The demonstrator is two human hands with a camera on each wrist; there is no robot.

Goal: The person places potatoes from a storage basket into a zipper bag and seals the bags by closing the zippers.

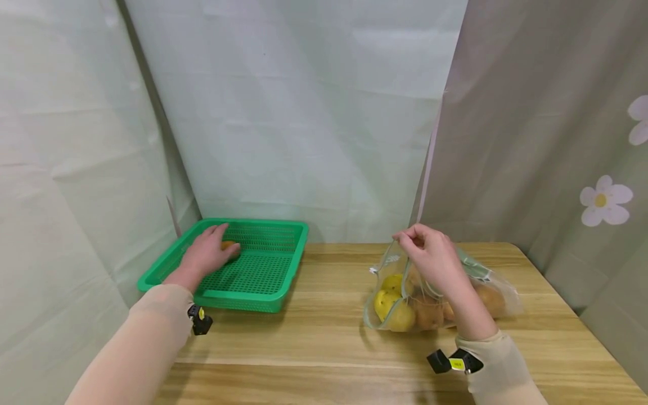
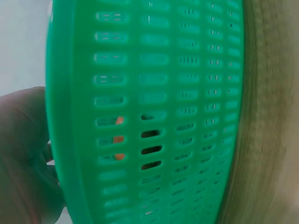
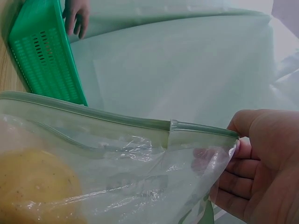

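Pinching clear bag (image 3: 117,158) rim, right hand (image 3: 254,163); head view alone shows left hand (image 1: 205,254) grip covering orange fruit (image 1: 228,245) in green basket (image 1: 263,281).

Your arms are covered w/ thin, close-fitting beige sleeves, ending at the wrists. Left hand (image 1: 205,254) and right hand (image 1: 436,259) are bare, no gloves. Each wrist carries a small black camera unit w/ a yellow label, mounted on the underside.

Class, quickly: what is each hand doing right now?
Left hand: fingers curled over a small orange fruit in the green basket.
Right hand: pinching the rim of the clear bag of fruit.
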